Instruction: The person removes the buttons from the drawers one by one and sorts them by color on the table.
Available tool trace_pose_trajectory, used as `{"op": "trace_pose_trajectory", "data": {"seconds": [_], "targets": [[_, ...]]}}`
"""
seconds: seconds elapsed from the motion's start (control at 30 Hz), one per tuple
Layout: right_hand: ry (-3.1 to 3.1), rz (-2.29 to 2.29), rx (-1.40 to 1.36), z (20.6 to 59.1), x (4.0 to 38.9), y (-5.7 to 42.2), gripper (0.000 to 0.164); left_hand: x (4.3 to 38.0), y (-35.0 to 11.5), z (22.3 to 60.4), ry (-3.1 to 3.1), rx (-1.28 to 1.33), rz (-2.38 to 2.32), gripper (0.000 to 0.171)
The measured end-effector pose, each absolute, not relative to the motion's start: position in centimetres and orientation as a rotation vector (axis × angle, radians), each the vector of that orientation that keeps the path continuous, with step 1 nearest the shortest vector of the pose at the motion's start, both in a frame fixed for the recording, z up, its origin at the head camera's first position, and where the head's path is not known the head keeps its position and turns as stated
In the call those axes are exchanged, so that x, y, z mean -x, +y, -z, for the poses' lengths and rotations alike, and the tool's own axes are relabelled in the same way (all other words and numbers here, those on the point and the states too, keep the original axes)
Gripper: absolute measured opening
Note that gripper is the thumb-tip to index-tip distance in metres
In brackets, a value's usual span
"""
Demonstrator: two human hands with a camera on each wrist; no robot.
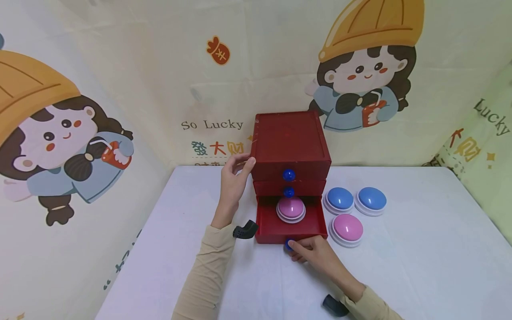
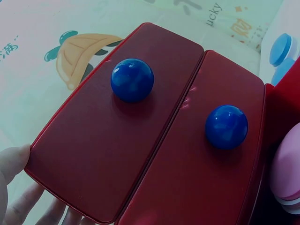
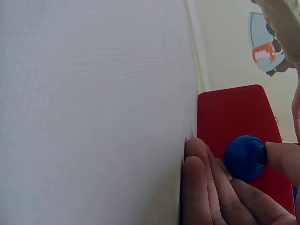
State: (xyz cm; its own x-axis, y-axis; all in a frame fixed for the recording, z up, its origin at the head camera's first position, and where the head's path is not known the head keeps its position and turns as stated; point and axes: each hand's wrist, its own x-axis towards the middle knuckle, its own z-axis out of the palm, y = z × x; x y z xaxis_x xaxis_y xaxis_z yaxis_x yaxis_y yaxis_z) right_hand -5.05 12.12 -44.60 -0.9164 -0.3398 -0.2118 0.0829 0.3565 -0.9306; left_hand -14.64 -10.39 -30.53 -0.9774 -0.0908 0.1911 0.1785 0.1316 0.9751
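Observation:
A red cabinet of drawers [image 1: 290, 138] stands at the back of the table. Its bottom drawer [image 1: 266, 226] is pulled out and holds a pink-topped round push button [image 1: 291, 207] on a white base. My left hand [image 1: 235, 184] rests against the cabinet's upper left side, the thumb by the front edge. In the left wrist view, the two upper drawers show closed, each with a blue knob [image 2: 132, 80]. My right hand [image 1: 316, 254] pinches the bottom drawer's blue knob [image 3: 245, 158] between thumb and fingers.
Right of the cabinet stand two blue push buttons [image 1: 340, 198] and another pink push button [image 1: 348, 227], close to the open drawer. A patterned cloth [image 1: 160, 89] hangs behind the white table [image 1: 420, 266].

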Motion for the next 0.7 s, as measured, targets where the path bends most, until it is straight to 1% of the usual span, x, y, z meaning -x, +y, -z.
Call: {"op": "trace_pose_trajectory", "data": {"seconds": [0.7], "targets": [[2.249, 1.584, 0.235, 44.61, 4.39, 12.2, 0.035, 14.67, -10.33, 30.54, -2.198, 0.086, 1.937, 0.037]]}}
